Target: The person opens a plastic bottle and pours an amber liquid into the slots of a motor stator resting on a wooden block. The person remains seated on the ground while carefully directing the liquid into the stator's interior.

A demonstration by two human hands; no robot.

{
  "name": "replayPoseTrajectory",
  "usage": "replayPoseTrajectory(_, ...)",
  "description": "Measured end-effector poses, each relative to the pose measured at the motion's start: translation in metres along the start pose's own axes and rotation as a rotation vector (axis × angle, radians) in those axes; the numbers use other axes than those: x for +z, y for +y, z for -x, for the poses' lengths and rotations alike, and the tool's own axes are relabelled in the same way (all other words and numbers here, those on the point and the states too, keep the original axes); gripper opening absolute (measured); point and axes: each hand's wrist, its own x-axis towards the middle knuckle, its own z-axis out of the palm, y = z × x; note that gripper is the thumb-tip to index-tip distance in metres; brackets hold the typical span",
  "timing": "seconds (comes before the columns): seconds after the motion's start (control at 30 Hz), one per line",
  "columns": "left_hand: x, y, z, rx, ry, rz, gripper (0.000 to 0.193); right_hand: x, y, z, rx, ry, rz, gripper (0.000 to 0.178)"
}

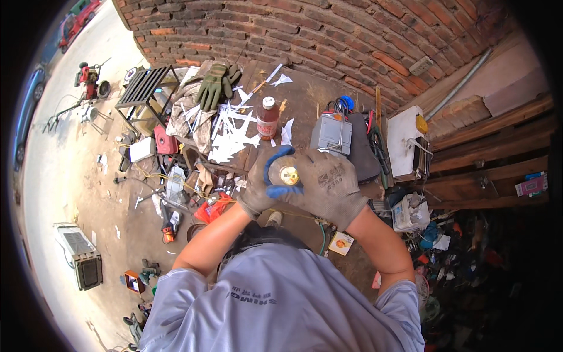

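Grey work gloves with blue palms cover both my hands, which meet in front of my chest. Between them sits a small round disc (pixel 287 175) with a shiny gold-coloured centre; its exact kind I cannot make out. Blue fingers of my left hand (pixel 259 183) curl around its rim from the left. From the right, my right hand (pixel 329 183) closes against it, back of the glove up and fingertips partly hidden. Just beyond stands a bottle (pixel 267 120) of reddish-brown liquid with a white cap, on the wooden tabletop (pixel 305 94).
White paper scraps (pixel 231 138) and green gloves (pixel 217 87) lie at the table's left. A grey box-shaped device (pixel 332 134) stands right of the bottle, near a white case (pixel 404 144). A brick wall (pixel 281 35) rises behind. Tools and a slatted metal stand (pixel 145 88) crowd the left.
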Motion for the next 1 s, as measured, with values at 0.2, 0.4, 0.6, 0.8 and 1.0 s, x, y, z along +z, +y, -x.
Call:
replayPoseTrajectory(0.2, 0.003, 0.009, 0.002, 0.107, -0.073, -0.677, 0.077, 0.028, 0.001, -0.002, 0.387, -0.131, -0.013, 0.066)
replayPoseTrajectory(0.4, -0.022, 0.022, -0.001, -0.165, -0.486, -0.3, 0.064, 0.058, 0.002, -0.001, 0.229, 0.014, -0.005, 0.047)
replayPoseTrajectory(0.6, -0.051, 0.027, -0.04, -0.04, -0.646, -0.242, 0.069, 0.034, -0.002, -0.023, -0.047, 0.181, -0.021, 0.033)
replayPoseTrajectory(0.8, -0.063, 0.032, -0.072, 0.075, -0.707, -0.183, 0.073, 0.017, -0.004, -0.041, -0.154, 0.207, 0.027, 0.029)
replayPoseTrajectory(1.0, -0.076, 0.038, -0.089, 0.058, -0.829, -0.182, 0.069, 0.001, -0.014, -0.058, -0.126, 0.07, -0.024, 0.027)
